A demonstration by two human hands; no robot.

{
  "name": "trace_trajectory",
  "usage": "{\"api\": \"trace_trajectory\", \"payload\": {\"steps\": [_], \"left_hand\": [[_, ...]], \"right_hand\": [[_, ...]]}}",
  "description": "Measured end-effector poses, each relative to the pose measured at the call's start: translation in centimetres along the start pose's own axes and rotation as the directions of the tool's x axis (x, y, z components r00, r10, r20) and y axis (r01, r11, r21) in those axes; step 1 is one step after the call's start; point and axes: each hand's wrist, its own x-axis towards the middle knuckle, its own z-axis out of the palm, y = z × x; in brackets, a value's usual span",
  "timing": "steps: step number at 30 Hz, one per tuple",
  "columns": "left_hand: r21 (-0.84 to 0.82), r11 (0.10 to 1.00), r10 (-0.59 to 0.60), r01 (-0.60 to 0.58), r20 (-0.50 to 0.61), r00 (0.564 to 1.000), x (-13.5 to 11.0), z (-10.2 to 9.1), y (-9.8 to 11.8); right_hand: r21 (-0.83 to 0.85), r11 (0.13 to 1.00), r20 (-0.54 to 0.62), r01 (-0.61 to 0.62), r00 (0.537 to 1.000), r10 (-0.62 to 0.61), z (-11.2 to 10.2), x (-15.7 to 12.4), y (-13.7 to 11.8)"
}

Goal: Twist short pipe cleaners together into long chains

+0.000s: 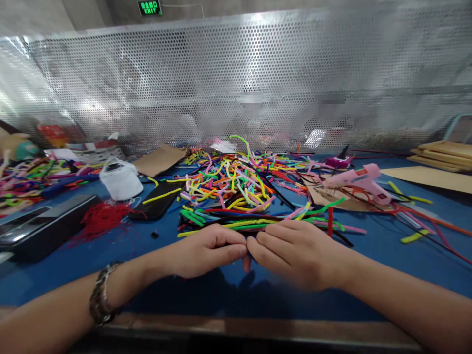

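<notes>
My left hand (212,250) and my right hand (300,250) meet fingertip to fingertip above the front of the blue table (158,290). Both have curled, closed fingers, the left thumb pressed against its fingers. Anything between them is hidden. Just behind my hands lies a row of long pipe cleaners (254,222) in green, yellow, pink, blue and black. Farther back rises a tangled heap of short multicoloured pipe cleaners (236,179). A bracelet circles my left wrist.
A pink glue gun (363,183) rests on cardboard at right, with cords around it. At left are a black phone (157,201), a white face mask (121,181), red thread (105,219) and a black box (47,226). A perforated metal panel (221,73) stands behind.
</notes>
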Motion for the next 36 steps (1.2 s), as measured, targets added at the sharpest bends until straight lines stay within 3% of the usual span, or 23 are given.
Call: {"api": "trace_trajectory", "payload": {"steps": [3,6,7,9,11,12,13,14,15,17,19,21,24,27,31,33,34,36], "left_hand": [[0.076,0.997,0.008,-0.007,-0.015,1.000,0.0,0.0,0.0],[0.252,0.967,0.040,-0.025,-0.052,0.998,-0.1,0.2,0.0],[0.344,0.938,0.064,-0.039,-0.062,0.996,-0.2,0.3,0.0],[0.572,0.814,0.163,-0.100,-0.060,0.985,-0.5,0.5,0.0],[0.775,0.611,0.276,-0.161,-0.018,0.961,-0.7,0.6,-0.1],[0.838,0.517,0.318,-0.174,0.000,0.948,-0.7,0.7,-0.2],[0.872,0.458,0.342,-0.173,0.006,0.940,-0.7,0.7,-0.3],[0.880,0.447,0.346,-0.160,-0.004,0.938,-0.7,0.7,-0.5],[0.865,0.481,0.330,-0.143,-0.027,0.944,-0.6,0.6,-0.6],[0.757,0.643,0.273,-0.117,-0.084,0.958,-0.4,0.5,-0.7],[0.566,0.820,0.197,-0.091,-0.129,0.972,-0.2,0.4,-0.5],[0.353,0.933,0.131,-0.076,-0.135,0.982,-0.1,0.2,-0.2],[0.111,0.992,0.065,-0.056,-0.079,0.995,0.0,0.0,0.2],[0.071,0.997,0.043,-0.037,-0.085,0.995,0.1,0.0,0.3],[0.347,0.938,0.079,-0.011,-0.183,0.980,0.2,0.2,-0.1],[0.538,0.843,0.146,-0.020,-0.193,0.970,0.2,0.3,-0.4],[0.630,0.776,0.189,-0.032,-0.185,0.965,0.1,0.4,-0.6],[0.774,0.631,0.266,-0.057,-0.146,0.953,-0.1,0.4,-0.9]], "right_hand": [[0.065,0.997,0.023,-0.039,0.999,0.038,0.4,-0.3,0.0],[0.327,0.920,0.077,-0.218,0.976,0.204,1.0,-0.5,-0.1],[0.439,0.837,0.137,-0.327,0.945,0.297,1.1,-0.5,-0.2],[0.635,0.547,0.330,-0.545,0.832,0.446,1.2,-0.2,-0.5],[0.721,0.228,0.520,-0.655,0.728,0.448,1.4,0.2,-0.7],[0.733,0.119,0.573,-0.670,0.703,0.421,1.5,0.3,-0.7],[0.738,0.075,0.589,-0.670,0.695,0.413,1.6,0.4,-0.7],[0.740,0.103,0.564,-0.665,0.697,0.442,1.7,0.3,-0.7],[0.728,0.197,0.510,-0.656,0.711,0.484,1.9,0.2,-0.6],[0.632,0.517,0.305,-0.578,0.798,0.519,2.0,-0.3,-0.4],[0.416,0.819,0.079,-0.395,0.913,0.400,1.7,-0.6,-0.1],[0.192,0.961,-0.050,-0.200,0.976,0.214,1.1,-0.7,0.1],[0.040,0.998,-0.103,-0.052,0.993,0.056,0.3,-0.4,0.2],[-0.007,0.994,-0.081,-0.107,0.991,0.106,0.4,-0.2,-0.1],[-0.010,0.964,0.073,-0.267,0.961,0.267,1.4,-0.5,-0.5],[0.127,0.919,0.146,-0.374,0.923,0.356,1.7,-0.4,-0.5],[0.247,0.858,0.202,-0.450,0.890,0.408,1.8,-0.3,-0.5],[0.485,0.643,0.360,-0.593,0.805,0.471,1.8,-0.1,-0.3]]}}
